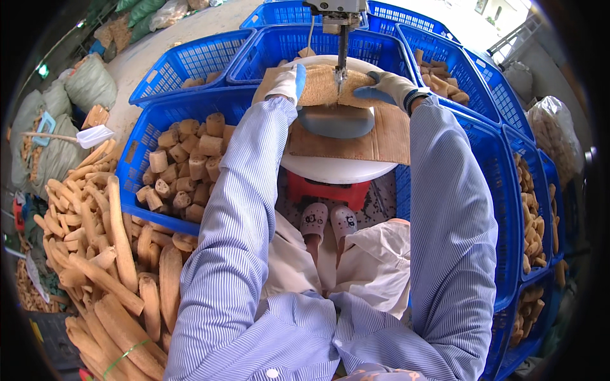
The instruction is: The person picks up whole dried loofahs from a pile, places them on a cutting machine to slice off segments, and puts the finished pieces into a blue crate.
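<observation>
A dried loofah gourd (320,85) lies crosswise at the vertical blade (340,78) of a cutting machine (337,19). My left hand (287,82), in a white and blue work glove, grips its left end. The right end is held by my right hand (388,88) in a matching glove, thumb and fingers around it. The blade stands between the two hands, against the loofah; whether it has passed right through I cannot tell. Beneath are a grey oval plate (339,125), a cardboard sheet (352,145) and a round white tabletop (329,170).
A blue plastic basket (125,164) at my left holds several cut loofah pieces (188,162). Whole loofahs (119,238) are heaped nearer me. Other blue baskets (481,200) line the right and back. A red stool (329,191) stands under the tabletop. Sacks (90,81) lie far left.
</observation>
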Motion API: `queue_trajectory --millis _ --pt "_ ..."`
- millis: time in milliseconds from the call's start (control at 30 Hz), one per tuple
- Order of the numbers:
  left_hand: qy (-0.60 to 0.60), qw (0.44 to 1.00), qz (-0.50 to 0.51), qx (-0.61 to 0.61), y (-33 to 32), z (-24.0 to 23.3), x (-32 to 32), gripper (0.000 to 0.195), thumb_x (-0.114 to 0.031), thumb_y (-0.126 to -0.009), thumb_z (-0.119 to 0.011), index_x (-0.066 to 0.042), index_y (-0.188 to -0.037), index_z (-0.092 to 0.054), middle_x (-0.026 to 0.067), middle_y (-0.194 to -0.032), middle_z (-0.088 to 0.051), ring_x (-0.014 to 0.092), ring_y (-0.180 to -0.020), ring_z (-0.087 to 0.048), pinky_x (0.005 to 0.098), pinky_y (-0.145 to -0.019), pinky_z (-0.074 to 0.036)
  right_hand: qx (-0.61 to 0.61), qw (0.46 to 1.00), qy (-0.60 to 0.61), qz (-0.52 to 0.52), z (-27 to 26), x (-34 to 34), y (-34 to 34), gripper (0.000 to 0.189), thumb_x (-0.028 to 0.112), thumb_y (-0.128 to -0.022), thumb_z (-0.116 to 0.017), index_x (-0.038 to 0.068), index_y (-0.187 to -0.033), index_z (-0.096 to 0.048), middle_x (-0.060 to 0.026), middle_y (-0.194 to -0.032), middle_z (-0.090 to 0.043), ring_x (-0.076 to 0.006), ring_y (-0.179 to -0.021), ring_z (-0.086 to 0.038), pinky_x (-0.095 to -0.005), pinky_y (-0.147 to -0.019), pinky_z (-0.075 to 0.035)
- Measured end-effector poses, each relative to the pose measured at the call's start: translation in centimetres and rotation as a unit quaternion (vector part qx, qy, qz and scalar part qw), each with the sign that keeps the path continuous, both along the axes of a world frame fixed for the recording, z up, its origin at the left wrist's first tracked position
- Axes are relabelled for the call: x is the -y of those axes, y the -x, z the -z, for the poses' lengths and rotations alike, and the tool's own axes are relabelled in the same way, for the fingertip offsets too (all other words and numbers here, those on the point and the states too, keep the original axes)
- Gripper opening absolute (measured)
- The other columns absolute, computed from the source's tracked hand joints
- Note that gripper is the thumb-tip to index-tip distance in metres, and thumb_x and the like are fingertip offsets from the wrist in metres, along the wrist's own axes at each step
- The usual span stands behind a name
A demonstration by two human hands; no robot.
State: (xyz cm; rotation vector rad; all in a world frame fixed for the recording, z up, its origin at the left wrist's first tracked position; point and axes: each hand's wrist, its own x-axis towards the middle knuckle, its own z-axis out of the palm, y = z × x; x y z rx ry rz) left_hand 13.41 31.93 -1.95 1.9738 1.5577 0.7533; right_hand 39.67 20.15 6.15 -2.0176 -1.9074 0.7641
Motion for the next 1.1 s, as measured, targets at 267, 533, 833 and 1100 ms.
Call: queue_trajectory --millis 267,533,833,1100 --pt "0.070 0.994 -0.031 0.076 -0.7 -0.8 0.2 0.067 -0.058 -0.098 -0.040 -0.014 -0.148 -0.044 0.0163 -0.136 -0.060 0.036 -0.123 -0.059 0.0556 -0.099 -0.048 0.061 0.997 -0.005 0.052 0.5 -0.5 -0.5 0.093 0.047 -0.077 -0.087 0.007 -0.150 -0.045 -0.0139 -0.141 -0.059 -0.0252 -0.131 -0.057 -0.0288 -0.116 -0.039" --pt "0.122 0.701 -0.192 0.676 4.7 -0.5 1.8 0.055 -0.053 -0.098 -0.043 -0.015 -0.138 -0.045 0.0122 -0.146 -0.048 0.031 -0.130 -0.050 0.0562 -0.100 -0.048 0.210 0.974 -0.084 0.019 0.2 2.5 0.4 0.097 0.042 -0.065 -0.095 0.014 -0.146 -0.049 -0.0132 -0.139 -0.059 -0.0304 -0.128 -0.059 -0.0379 -0.108 -0.048" --pt "0.193 0.557 -0.024 0.808 19.2 1.6 9.2 0.048 -0.042 -0.094 -0.051 -0.011 -0.130 -0.062 0.0157 -0.132 -0.064 0.039 -0.120 -0.061 0.0612 -0.098 -0.053 0.244 0.942 -0.153 -0.172 0.8 7.0 0.3 0.089 0.040 -0.065 -0.093 0.012 -0.139 -0.052 -0.0175 -0.110 -0.072 -0.0349 -0.099 -0.072 -0.0419 -0.085 -0.058" --pt "0.207 0.573 0.043 0.792 20.0 2.0 15.8 0.057 -0.055 -0.103 -0.042 -0.017 -0.144 -0.048 0.0110 -0.144 -0.054 0.034 -0.129 -0.055 0.0568 -0.100 -0.052 0.228 0.963 -0.092 -0.106 2.8 9.9 2.3 0.101 0.045 -0.066 -0.092 0.023 -0.151 -0.041 -0.0145 -0.135 -0.061 -0.0339 -0.124 -0.061 -0.0430 -0.103 -0.050"
